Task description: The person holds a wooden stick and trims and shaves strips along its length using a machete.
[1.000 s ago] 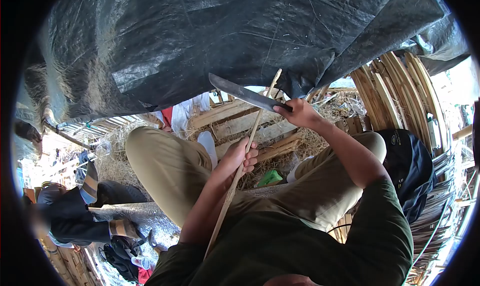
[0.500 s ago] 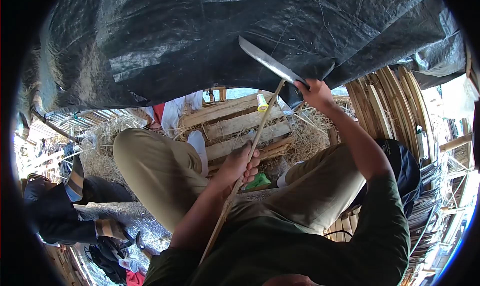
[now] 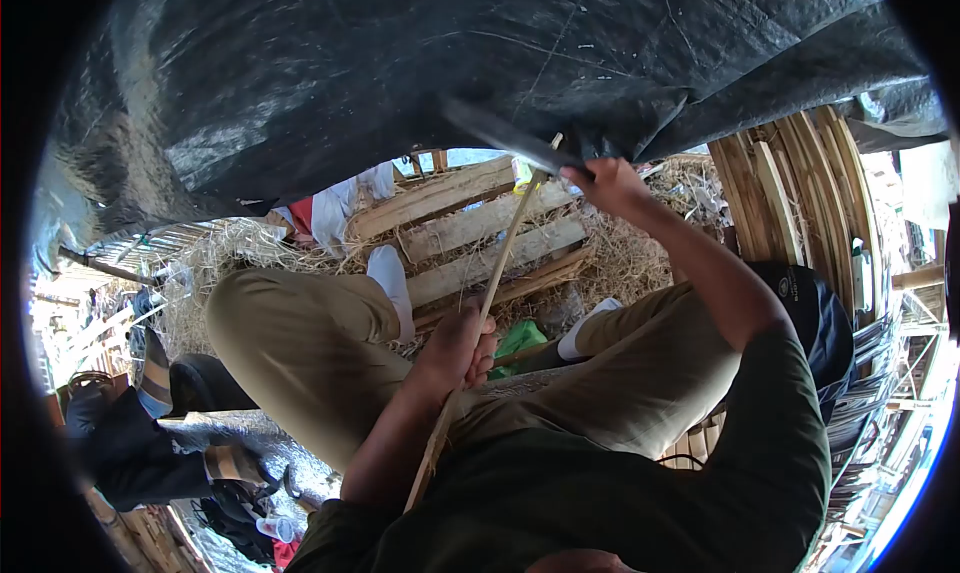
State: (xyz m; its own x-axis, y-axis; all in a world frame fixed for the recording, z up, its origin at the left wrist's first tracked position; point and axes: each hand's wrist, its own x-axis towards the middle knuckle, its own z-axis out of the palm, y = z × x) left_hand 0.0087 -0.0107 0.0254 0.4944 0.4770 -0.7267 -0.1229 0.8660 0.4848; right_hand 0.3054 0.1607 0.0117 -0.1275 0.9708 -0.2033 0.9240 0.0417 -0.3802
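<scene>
The left hand had its fingers closed around the long thin stick, below the middle of its visible length. This stick stood slanted between the legs of the person, its lower end near the dark shirt. The right hand was beside the stick's upper end, with its fingers closed firmly on the handle of a large knife. The blade, which was blurred, lay across near this end; whether it touched the stick, I could not tell. Behind the stick were wooden slats with straw; beyond its upper end hung a black sheet. A green bag was to the stick's right, and a wood stack was farther right.
</scene>
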